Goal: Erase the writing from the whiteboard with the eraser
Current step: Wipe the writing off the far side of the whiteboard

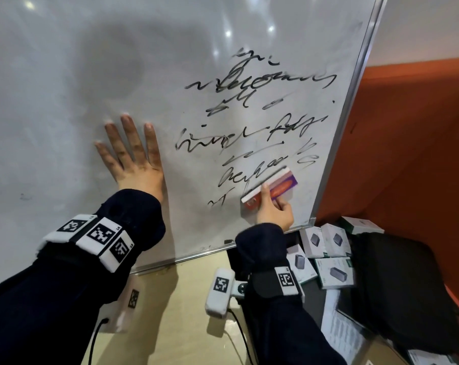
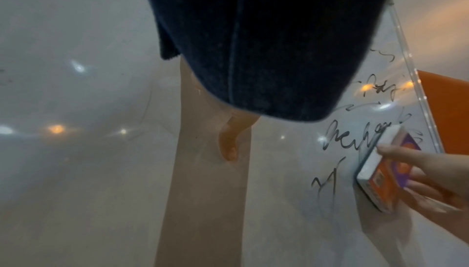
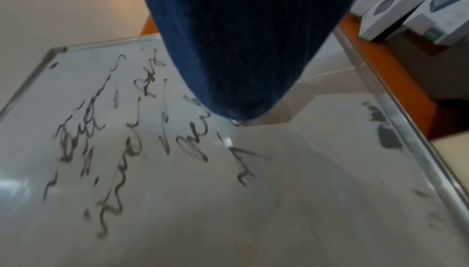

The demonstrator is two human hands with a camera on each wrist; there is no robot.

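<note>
The right hand [image 1: 273, 210] pinches the eraser [image 1: 270, 187] flat on the board [image 1: 65, 75] near its lower right corner, long axis slanting up-right, most writing [image 1: 252, 122] above and left of it, while the flat left hand [image 1: 133, 159] braces the board

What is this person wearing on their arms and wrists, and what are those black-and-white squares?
Both hands, the left hand and the right hand, are bare. Both arms are in dark navy sleeves of soft, fuzzy fabric. A band on each wrist carries white blocks printed with black-and-white square code markers. A white block with a marker sits at the right wrist, and thin black cables hang below the arms.
</note>
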